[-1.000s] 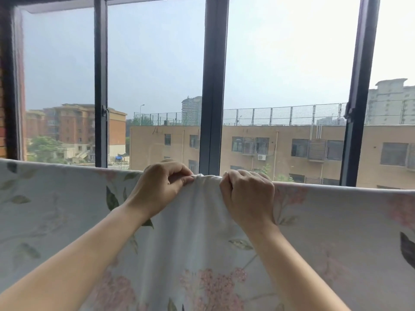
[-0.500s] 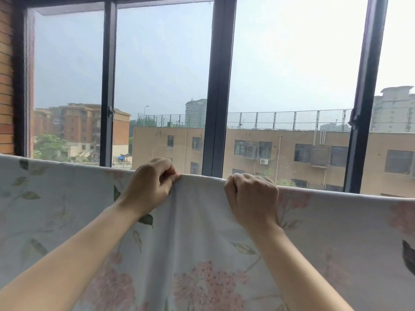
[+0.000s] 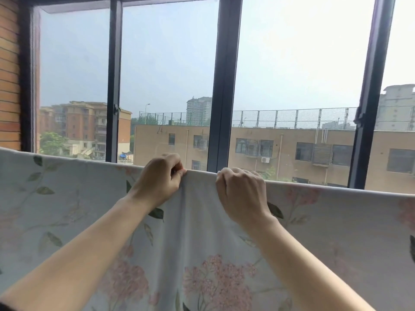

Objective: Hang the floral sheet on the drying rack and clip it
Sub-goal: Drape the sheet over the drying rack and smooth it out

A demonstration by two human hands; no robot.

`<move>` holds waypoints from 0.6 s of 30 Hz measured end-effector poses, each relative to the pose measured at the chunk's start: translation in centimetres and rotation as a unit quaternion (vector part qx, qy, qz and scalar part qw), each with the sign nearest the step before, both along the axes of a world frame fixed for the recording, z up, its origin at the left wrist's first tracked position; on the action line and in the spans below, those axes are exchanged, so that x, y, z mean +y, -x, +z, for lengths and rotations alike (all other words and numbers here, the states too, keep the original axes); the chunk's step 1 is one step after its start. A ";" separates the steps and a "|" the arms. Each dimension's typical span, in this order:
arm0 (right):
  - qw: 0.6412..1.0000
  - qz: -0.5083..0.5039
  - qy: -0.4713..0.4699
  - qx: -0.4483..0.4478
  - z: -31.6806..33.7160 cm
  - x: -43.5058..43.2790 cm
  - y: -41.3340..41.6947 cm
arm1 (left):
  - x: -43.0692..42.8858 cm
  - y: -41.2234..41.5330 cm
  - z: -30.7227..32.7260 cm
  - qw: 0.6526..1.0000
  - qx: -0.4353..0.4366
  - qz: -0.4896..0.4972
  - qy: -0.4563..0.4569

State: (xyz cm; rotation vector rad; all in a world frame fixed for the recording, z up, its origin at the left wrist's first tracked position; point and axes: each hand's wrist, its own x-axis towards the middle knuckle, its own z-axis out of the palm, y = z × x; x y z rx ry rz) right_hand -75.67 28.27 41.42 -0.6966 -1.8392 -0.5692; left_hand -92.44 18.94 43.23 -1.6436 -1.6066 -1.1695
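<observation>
The floral sheet (image 3: 202, 225), pale with pink blossoms and green leaves, hangs across the whole lower view, its top fold running from left to right. The rack bar under that fold is hidden by the cloth. My left hand (image 3: 160, 179) pinches the top fold between thumb and curled fingers. A short way to the right, my right hand (image 3: 241, 193) grips the same fold with its fingers curled over the top. The cloth between the two hands is stretched flat, with a soft vertical crease below my left hand. No clip is in view.
Right behind the sheet stands a large window with dark vertical frames (image 3: 221, 86). A brick wall (image 3: 9, 70) borders it on the left. Buildings and sky show through the glass.
My hands have moved apart along the top fold, the left one sliding left. The bunched cloth between them has been pulled flat. The view has shifted slightly.
</observation>
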 end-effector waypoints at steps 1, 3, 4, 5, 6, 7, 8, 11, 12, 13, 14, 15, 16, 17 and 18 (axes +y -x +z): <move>1.000 0.012 0.000 -0.008 0.0 -0.3 1.2 | 0.0 0.0 0.0 1.000 0.000 -0.006 0.003; 1.000 0.017 -0.008 -0.012 0.1 -0.8 3.3 | -0.1 0.0 -0.1 1.000 0.001 -0.013 0.001; 1.000 0.012 -0.014 -0.008 0.1 -0.9 4.0 | -0.1 0.1 -0.1 1.000 0.003 -0.015 -0.002; 1.000 0.006 -0.019 -0.001 0.0 -0.9 4.5 | -0.2 0.3 -0.1 1.000 0.004 -0.019 -0.005; 1.000 0.001 -0.023 0.004 -0.1 -0.7 4.7 | -0.2 0.4 -0.1 1.000 0.003 -0.027 -0.005; 1.000 -0.001 -0.027 0.008 -0.2 -0.5 4.7 | -0.4 0.6 -0.2 0.999 0.002 -0.039 -0.003; 1.000 -0.004 -0.029 0.011 -0.4 -0.4 4.6 | -0.6 0.8 -0.2 0.999 0.000 -0.052 0.000; 0.999 -0.013 -0.030 0.018 -0.5 -0.3 4.7 | -0.8 1.6 -0.5 0.997 -0.011 -0.081 0.005; 0.999 -0.015 -0.028 0.022 -0.5 -0.3 4.8 | -0.9 2.0 -0.6 0.997 -0.016 -0.080 0.003; 0.999 -0.016 -0.027 0.025 -0.4 -0.2 5.0 | -0.9 2.5 -0.7 0.997 -0.024 -0.075 0.001; 0.999 -0.015 -0.026 0.028 -0.4 -0.2 5.1 | -1.0 3.0 -0.8 0.997 -0.030 -0.069 0.002; 0.999 -0.014 -0.028 0.032 -0.5 -0.2 5.1 | -1.1 3.5 -0.9 0.998 -0.033 -0.062 0.006; 0.999 -0.014 -0.032 0.034 -0.6 0.0 5.1 | -1.2 3.9 -0.9 0.998 -0.037 -0.056 0.006; 0.999 -0.014 -0.037 0.037 -0.7 0.1 5.1 | -1.4 4.5 -1.0 0.998 -0.042 -0.049 0.004; 0.999 -0.014 -0.038 0.036 -0.7 0.1 5.0 | -1.5 4.9 -1.0 0.998 -0.047 -0.042 0.002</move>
